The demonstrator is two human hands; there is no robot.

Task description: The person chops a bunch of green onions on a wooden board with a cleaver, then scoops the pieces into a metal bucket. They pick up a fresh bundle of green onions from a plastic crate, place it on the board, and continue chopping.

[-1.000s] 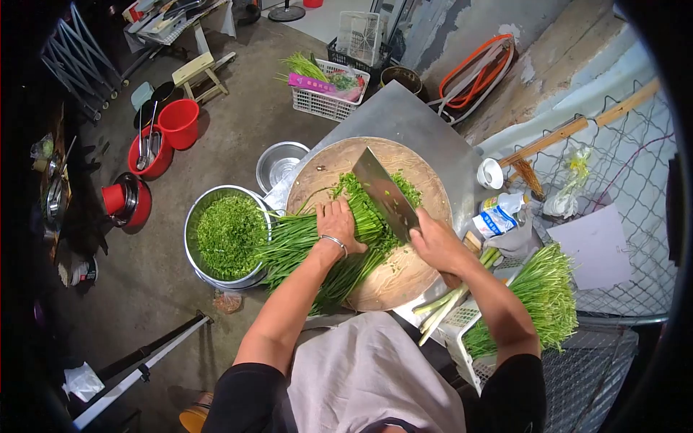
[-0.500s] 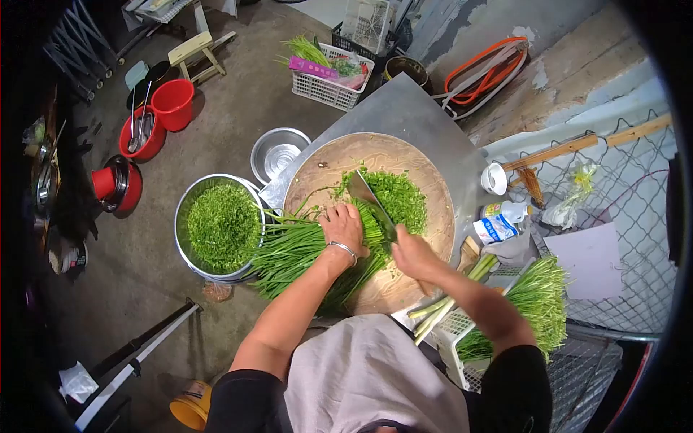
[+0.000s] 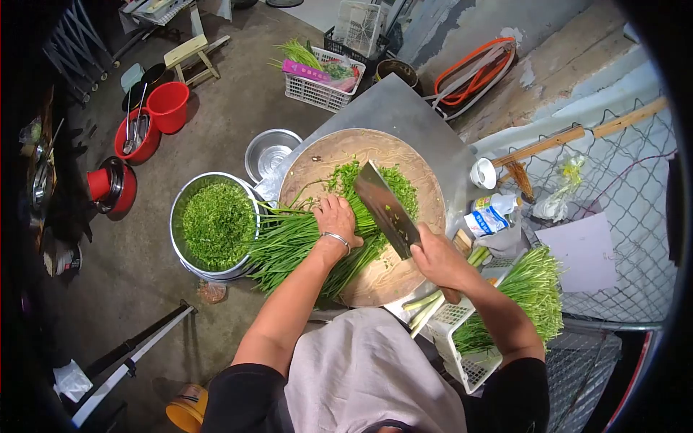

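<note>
Round wooden chopping board on a steel table: my left hand presses flat on the chive bundle, whose stalks run left-to-right, while my right hand, fingers wrapped around the handle, holds the cleaver raised just right of those fingertips.

Two red buckets stand on the concrete floor near a wooden stool. A white crate of greens sits beyond the bench. An orange hose lies coiled by the wall. A plastic bottle lies near a white cup.
</note>
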